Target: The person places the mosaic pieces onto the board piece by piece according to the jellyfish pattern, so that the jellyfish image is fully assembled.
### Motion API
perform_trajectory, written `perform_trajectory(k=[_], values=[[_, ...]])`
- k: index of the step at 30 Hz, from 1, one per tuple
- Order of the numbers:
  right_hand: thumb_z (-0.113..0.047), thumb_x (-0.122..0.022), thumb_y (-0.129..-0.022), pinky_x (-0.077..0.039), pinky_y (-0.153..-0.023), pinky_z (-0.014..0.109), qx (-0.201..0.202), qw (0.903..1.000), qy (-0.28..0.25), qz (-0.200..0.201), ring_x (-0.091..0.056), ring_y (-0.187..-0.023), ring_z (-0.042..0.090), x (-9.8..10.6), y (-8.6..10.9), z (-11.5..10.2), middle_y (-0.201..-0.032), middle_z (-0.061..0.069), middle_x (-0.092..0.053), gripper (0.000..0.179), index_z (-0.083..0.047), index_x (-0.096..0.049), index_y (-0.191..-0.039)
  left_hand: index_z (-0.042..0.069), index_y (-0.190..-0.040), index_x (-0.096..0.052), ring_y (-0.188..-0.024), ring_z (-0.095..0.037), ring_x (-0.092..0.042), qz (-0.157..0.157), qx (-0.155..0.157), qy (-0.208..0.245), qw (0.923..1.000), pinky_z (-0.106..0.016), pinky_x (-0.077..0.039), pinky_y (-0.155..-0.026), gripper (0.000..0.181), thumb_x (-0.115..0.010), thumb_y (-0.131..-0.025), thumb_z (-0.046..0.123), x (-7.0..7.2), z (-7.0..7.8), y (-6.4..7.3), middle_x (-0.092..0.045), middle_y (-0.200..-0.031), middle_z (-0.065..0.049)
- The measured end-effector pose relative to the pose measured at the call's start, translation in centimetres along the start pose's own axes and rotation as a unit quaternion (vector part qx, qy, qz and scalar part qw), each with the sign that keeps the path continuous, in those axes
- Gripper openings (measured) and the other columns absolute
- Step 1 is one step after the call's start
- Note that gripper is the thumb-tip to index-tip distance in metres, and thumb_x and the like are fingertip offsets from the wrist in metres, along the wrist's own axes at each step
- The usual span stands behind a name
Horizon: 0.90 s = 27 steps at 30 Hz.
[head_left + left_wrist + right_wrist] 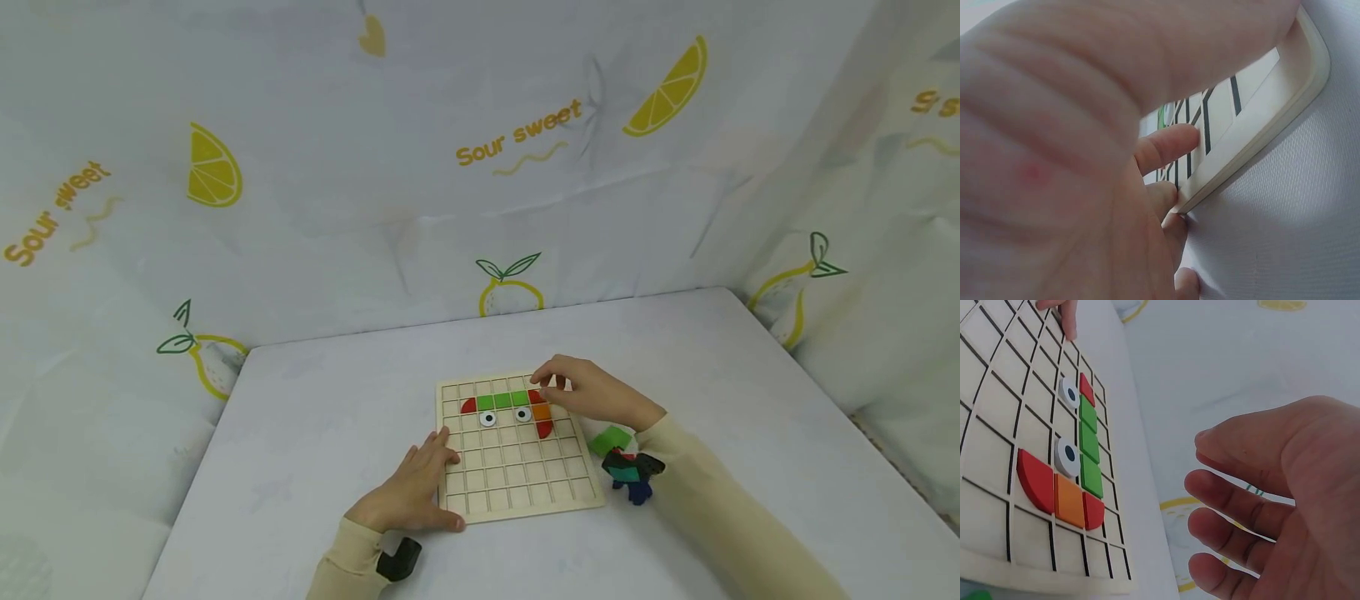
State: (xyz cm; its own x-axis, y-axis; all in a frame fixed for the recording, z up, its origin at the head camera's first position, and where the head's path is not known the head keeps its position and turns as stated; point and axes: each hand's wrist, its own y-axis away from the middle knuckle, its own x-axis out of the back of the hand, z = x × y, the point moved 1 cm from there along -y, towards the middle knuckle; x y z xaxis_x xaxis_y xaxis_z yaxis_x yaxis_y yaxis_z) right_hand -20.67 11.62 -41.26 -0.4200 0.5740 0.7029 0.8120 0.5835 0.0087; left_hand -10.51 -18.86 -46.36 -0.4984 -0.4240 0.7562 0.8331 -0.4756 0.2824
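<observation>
A pale wooden grid board (517, 479) lies on the table. My left hand (416, 487) rests at its left edge, fingers spread over the rim and thumb by the near corner. My right hand (592, 392) hovers over the far right part, its fingers loosely bent and nothing between them in the right wrist view. Under its fingertips is a red rounded piece (1093, 511). Three green squares (502, 401) form a row ending at another red piece (468, 406). Below the row sit two white eye pieces (488, 419). An orange square (541, 412) lies above a larger red piece (544, 429).
Loose green pieces (612, 439) and dark blue pieces (640, 492) are heaped right of the board, partly behind the right wrist's black device. A white cloth backdrop (337, 258) with lemon prints rises behind the white table (315, 417).
</observation>
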Motion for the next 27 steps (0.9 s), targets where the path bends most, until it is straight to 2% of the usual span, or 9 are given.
perform_trajectory(k=[5,12,20,27], values=[[-0.019,-0.061,-0.101,-0.05,-0.077,0.026,-0.009,0.9997,0.02,0.009,-0.053,-0.098,0.017,1.1,1.6,0.7,-0.114,0.004,-0.068,0.021,-0.013,-0.067,-0.121,0.008,-0.132,-0.046,-0.159,-0.04,-0.007,-0.002,-0.003,0.001,1.0,-0.063,-0.01,-0.127,0.077,-0.088,-0.075,0.039,-0.1,-0.1,0.0,-0.006,-0.17,-0.024],[-0.02,-0.063,-0.101,-0.049,-0.07,0.022,-0.027,0.9992,0.028,0.01,-0.051,-0.097,0.016,1.9,3.7,1.6,-0.11,0.0,-0.065,0.024,-0.01,-0.067,-0.122,0.009,-0.131,-0.046,-0.159,-0.04,-0.006,0.0,-0.001,0.004,1.0,-0.062,-0.009,-0.128,0.076,-0.087,-0.076,0.039,-0.2,-0.3,-0.2,-0.005,-0.17,-0.023],[-0.016,-0.064,-0.099,-0.05,-0.068,0.021,-0.043,0.9985,0.03,0.019,-0.052,-0.094,0.015,2.0,6.3,2.7,-0.109,0.004,-0.066,0.024,-0.005,-0.067,-0.121,0.01,-0.13,-0.045,-0.159,-0.04,-0.006,0.001,-0.001,0.004,1.0,-0.062,-0.008,-0.128,0.075,-0.087,-0.076,0.039,-0.3,-0.5,-0.2,-0.005,-0.17,-0.023],[-0.012,-0.066,-0.097,-0.051,-0.069,0.02,-0.038,0.9983,0.043,0.013,-0.053,-0.091,0.009,1.7,8.3,4.2,-0.108,0.003,-0.07,0.02,-0.008,-0.069,-0.117,0.009,-0.131,-0.046,-0.159,-0.04,-0.006,-0.001,0.003,0.006,1.0,-0.062,-0.008,-0.128,0.075,-0.087,-0.076,0.039,-0.3,-0.4,-0.1,-0.005,-0.17,-0.023]])
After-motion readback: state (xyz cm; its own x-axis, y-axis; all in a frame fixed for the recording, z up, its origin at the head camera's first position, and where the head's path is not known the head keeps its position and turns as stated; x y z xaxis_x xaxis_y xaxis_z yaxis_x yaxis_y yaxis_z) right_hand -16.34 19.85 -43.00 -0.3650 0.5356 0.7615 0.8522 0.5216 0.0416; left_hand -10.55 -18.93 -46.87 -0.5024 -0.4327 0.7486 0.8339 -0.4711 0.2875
